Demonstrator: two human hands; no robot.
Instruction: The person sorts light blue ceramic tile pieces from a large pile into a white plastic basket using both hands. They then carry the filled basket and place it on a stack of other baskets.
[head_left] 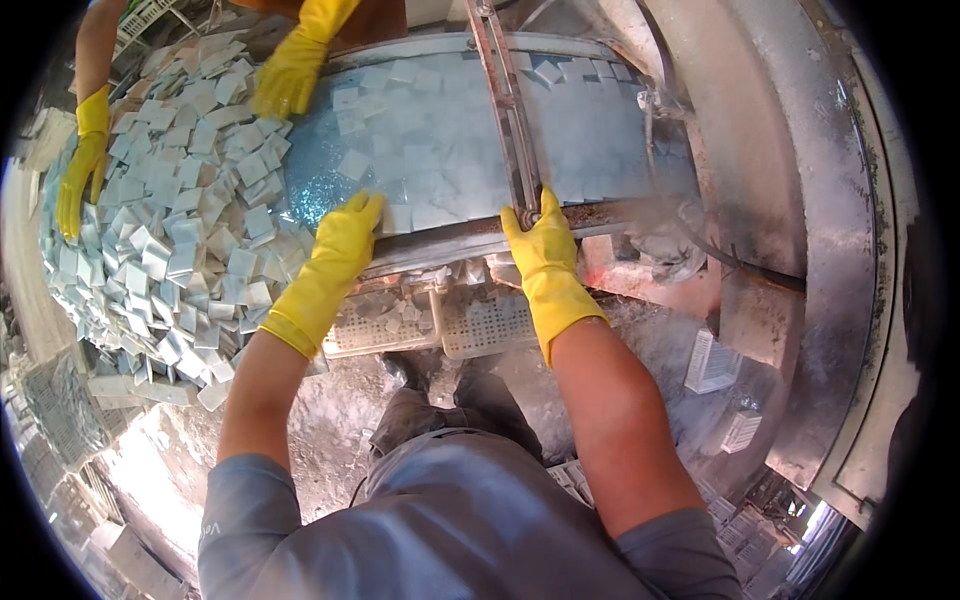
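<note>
Left hand [345, 240], yellow-gloved: fingers together, flat on wet conveyor belt [440, 150] edge. Right hand [540, 245]: fingers apart, touching metal bar [505, 110]. Pale square tiles [180, 230] heaped left; a co-worker's gloved hands [285, 75] rested among them.

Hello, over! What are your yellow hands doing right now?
Left hand open on belt edge. Right hand by metal bar. Pale tiles on belt. Co-worker's glove on tile pile.
</note>
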